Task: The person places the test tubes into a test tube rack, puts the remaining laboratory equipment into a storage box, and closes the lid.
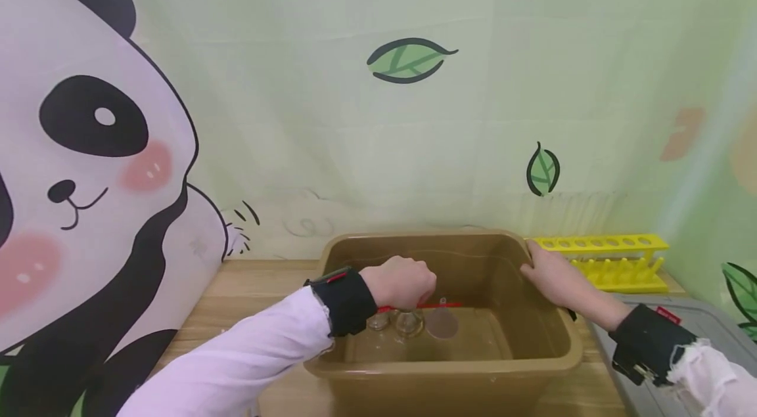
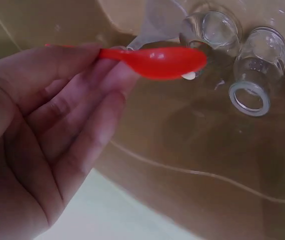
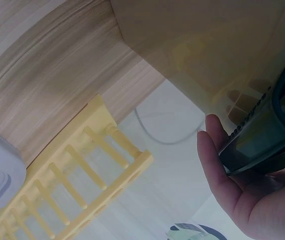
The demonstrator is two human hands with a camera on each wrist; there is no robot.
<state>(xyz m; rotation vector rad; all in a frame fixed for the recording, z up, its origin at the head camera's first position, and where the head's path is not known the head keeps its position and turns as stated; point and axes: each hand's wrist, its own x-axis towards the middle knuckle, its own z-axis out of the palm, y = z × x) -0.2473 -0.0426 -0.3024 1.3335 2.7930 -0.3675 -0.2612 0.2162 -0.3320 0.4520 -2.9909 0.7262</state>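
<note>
My left hand point(image 1: 405, 280) is over the brown plastic tub point(image 1: 443, 368), pinching a red spoon point(image 2: 165, 62) between thumb and fingers. Seen from the left wrist, the spoon's bowl points right. Inside the tub lie two clear glass bottles, one a small jar point(image 2: 257, 70) with its mouth toward the camera, the other a rounder bottle point(image 2: 210, 32). Beside them is a translucent funnel point(image 1: 441, 323). My right hand point(image 1: 556, 276) grips the tub's right rim, its fingers wrapped round a dark-looking rim edge point(image 3: 262, 132) in the right wrist view.
A yellow test tube rack point(image 1: 627, 287) with clear tubes stands behind the tub at the right. The grey lid or tray point(image 1: 710, 331) lies on the wooden table point(image 1: 260, 285) at the right edge. A curtain printed with a panda and leaves point(image 1: 414, 61) hangs close behind.
</note>
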